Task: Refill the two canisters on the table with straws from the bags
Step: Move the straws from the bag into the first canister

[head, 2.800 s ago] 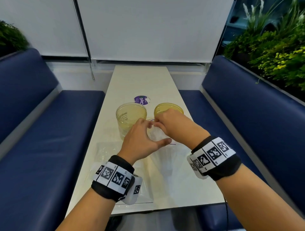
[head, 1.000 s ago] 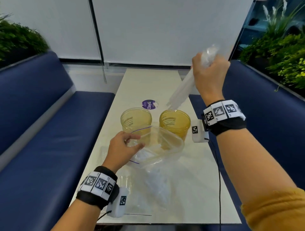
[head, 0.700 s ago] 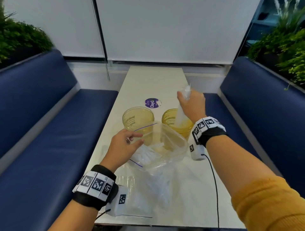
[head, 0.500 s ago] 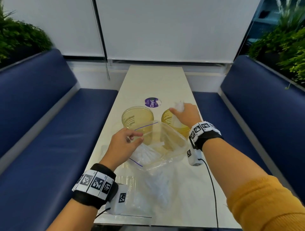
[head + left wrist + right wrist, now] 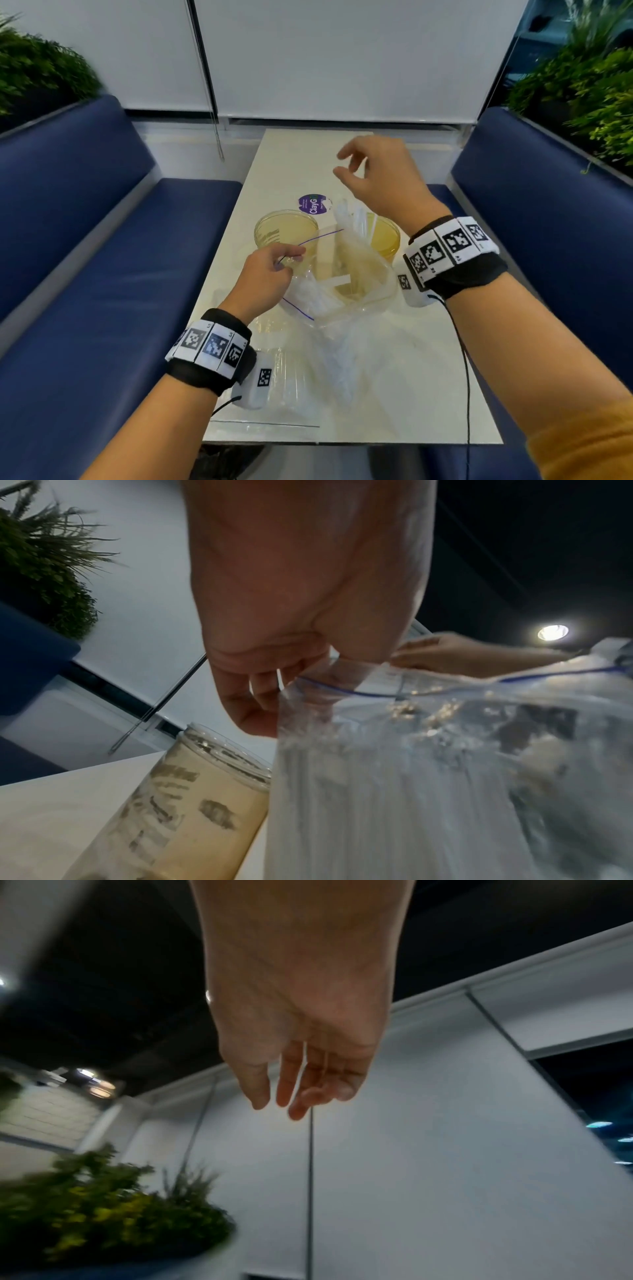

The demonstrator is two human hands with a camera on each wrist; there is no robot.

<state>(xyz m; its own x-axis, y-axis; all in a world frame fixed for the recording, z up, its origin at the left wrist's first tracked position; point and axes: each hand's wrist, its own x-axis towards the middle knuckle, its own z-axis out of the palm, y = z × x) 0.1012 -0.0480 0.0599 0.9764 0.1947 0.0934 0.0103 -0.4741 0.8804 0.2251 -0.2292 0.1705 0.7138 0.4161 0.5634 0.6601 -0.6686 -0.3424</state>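
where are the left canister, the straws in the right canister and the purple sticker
left canister (image 5: 274, 229): head view, on its inner wall near the rim
straws (image 5: 359, 219): head view, on the upright white bundle
sticker (image 5: 312, 205): head view, on its purple face

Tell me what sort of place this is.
Probably a café or restaurant booth. Blue padded benches face each other across a narrow table, planters of greenery sit behind the seat backs, and the yellowish canisters are being stocked with wrapped straws.
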